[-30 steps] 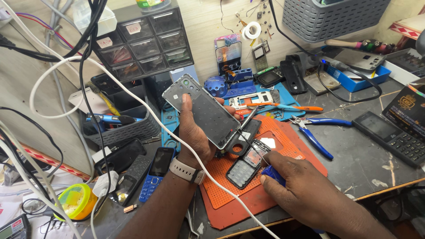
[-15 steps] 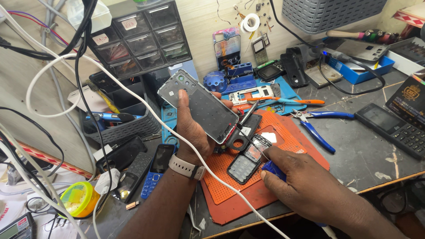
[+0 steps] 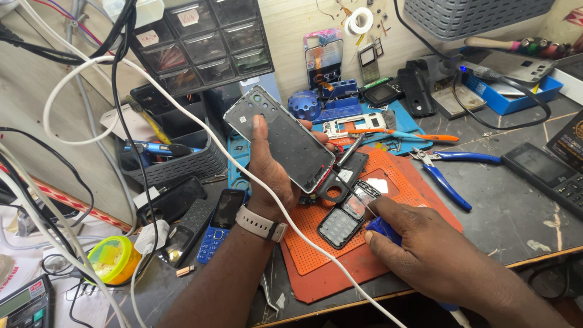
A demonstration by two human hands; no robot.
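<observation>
My left hand [image 3: 267, 173] holds a smartphone [image 3: 282, 136] up above the bench, its open back with camera holes facing me. My right hand [image 3: 419, 246] rests on the orange work mat [image 3: 316, 267] and grips a blue-handled tool [image 3: 381, 228], whose thin tip reaches up toward the lower edge of the smartphone. Just left of the right hand lies a small dismantled keypad phone [image 3: 345, 217] on the mat. A black phone part with a round hole [image 3: 340, 179] lies beneath the smartphone.
A white cable [image 3: 200, 130] crosses in front of the left arm. Blue pliers [image 3: 446, 173], a black keypad phone [image 3: 549, 173], a blue keypad phone [image 3: 220, 225], a drawer cabinet [image 3: 200, 45], a black basket of tools [image 3: 167, 158] and a yellow tape roll [image 3: 112, 258] surround the mat.
The left hand has tilted the smartphone slightly and kept it raised. The right hand stays by the keypad phone with its tool. The camera has shifted a little.
</observation>
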